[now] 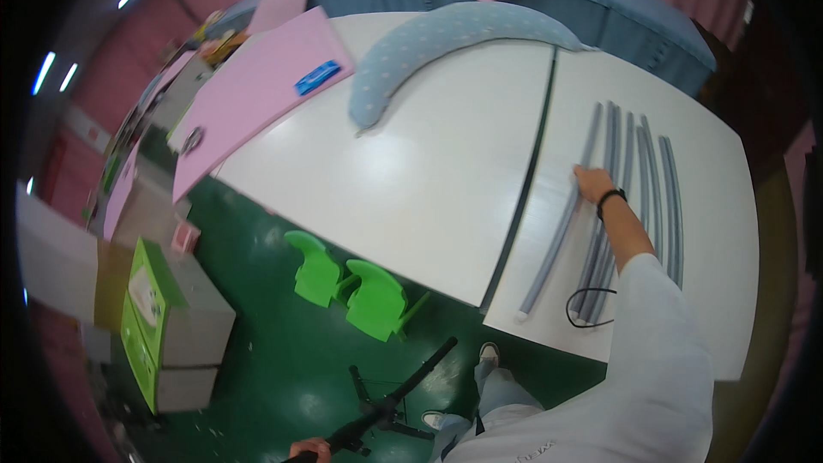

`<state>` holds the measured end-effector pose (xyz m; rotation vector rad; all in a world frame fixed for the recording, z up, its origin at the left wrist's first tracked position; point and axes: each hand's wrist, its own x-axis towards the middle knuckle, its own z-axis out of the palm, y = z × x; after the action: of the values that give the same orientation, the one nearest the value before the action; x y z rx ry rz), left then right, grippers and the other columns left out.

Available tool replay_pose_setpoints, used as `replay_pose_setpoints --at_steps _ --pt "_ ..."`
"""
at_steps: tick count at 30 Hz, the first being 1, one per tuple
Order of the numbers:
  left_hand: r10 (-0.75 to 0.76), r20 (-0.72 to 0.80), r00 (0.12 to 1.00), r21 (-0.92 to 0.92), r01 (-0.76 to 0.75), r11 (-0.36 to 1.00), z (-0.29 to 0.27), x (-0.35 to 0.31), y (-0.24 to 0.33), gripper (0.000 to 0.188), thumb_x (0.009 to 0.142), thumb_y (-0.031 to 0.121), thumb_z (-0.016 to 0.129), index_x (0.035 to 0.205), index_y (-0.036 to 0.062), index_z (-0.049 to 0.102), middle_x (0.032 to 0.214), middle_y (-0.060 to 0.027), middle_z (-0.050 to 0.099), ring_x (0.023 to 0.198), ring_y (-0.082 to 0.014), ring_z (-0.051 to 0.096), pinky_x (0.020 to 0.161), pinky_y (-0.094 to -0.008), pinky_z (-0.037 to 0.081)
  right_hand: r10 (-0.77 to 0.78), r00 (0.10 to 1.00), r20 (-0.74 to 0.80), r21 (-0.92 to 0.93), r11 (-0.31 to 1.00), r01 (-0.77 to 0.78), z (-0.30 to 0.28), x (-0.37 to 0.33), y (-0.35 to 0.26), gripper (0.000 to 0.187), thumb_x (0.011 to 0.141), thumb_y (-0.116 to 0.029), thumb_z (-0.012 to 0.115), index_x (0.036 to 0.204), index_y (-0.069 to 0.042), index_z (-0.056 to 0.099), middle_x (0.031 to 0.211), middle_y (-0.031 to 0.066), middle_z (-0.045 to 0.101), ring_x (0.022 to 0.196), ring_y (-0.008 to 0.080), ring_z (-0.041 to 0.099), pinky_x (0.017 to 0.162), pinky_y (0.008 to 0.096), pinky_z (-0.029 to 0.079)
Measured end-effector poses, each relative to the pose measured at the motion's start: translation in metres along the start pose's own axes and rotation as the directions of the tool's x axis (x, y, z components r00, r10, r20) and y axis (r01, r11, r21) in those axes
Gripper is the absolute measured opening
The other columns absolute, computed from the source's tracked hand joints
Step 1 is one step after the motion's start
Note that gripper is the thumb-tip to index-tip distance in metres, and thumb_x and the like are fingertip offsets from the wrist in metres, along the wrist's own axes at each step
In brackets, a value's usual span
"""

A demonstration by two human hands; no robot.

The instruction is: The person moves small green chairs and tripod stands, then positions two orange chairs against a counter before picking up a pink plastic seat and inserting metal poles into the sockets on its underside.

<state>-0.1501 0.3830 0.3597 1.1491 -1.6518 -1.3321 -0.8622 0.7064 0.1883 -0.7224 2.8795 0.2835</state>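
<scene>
Several long grey tubes lie roughly side by side on the right part of the white table. My right hand, with a black band at its wrist, is closed around the leftmost grey tube near its middle. That tube lies slightly apart from the others. A thin black cord loop rests by the tubes' near ends. At the bottom edge my left hand is wrapped around the pole of a black tripod stand, whose legs are spread above the floor; part of this hand is cut off.
A curved blue dotted cushion lies across the far side of the white table. Left of it, a pink board holds a blue packet. Green chairs stand below the table's near edge, and a green-fronted cabinet stands farther left.
</scene>
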Motion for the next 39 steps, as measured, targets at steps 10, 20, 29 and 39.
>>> replay_pose_setpoints --at_steps 10,20,29,39 --pt "0.036 -0.395 0.918 -0.203 -0.125 0.971 -0.111 -0.070 -0.044 0.020 0.074 0.002 0.068 0.080 0.0058 0.050 0.079 -0.0058 0.056 0.076 -0.0157 0.053 0.077 -0.0314 0.044 -0.111 0.954 -0.280 0.010 0.993 0.118 -0.040 -0.033 -0.099 0.040 0.080 -0.011 0.048 0.120 -0.003 0.049 0.088 0.0173 0.065 0.082 0.0346 0.063 0.070 0.0437 0.050" --pt "-0.012 -0.713 0.701 -0.310 -0.299 0.902 -0.265 -0.199 -0.086 0.019 0.076 -0.004 0.066 0.080 0.0062 0.050 0.079 -0.0070 0.057 0.075 -0.0178 0.055 0.076 -0.0322 0.044 -0.716 0.675 -0.178 0.701 0.390 0.598 -0.104 -0.295 -0.526 0.021 0.081 -0.004 0.052 0.100 -0.003 0.058 0.073 0.0044 0.056 0.065 0.0147 0.054 0.061 0.0287 0.045" --pt "0.048 -0.930 0.365 -0.054 -0.266 0.962 -0.383 -0.322 -0.130 0.019 0.080 -0.004 0.066 0.078 0.0047 0.050 0.075 -0.0048 0.057 0.066 -0.0100 0.051 0.061 -0.0230 0.043 -0.940 -0.284 -0.189 0.761 -0.323 0.563 -0.105 -0.673 -0.804 0.023 0.083 -0.009 0.059 0.105 -0.003 0.057 0.097 0.0064 0.062 0.091 0.0164 0.059 0.077 0.0286 0.047" --pt "0.100 -0.985 -0.139 0.096 0.037 0.995 -0.546 -0.443 -0.170 0.018 0.080 -0.002 0.067 0.079 0.0052 0.050 0.080 -0.0042 0.056 0.075 -0.0114 0.052 0.073 -0.0252 0.043 -0.805 -0.588 -0.073 0.737 -0.441 0.512 -0.067 -0.911 -1.001 0.021 0.082 -0.007 0.059 0.103 -0.004 0.058 0.098 0.0050 0.062 0.092 0.0157 0.059 0.076 0.0298 0.047"
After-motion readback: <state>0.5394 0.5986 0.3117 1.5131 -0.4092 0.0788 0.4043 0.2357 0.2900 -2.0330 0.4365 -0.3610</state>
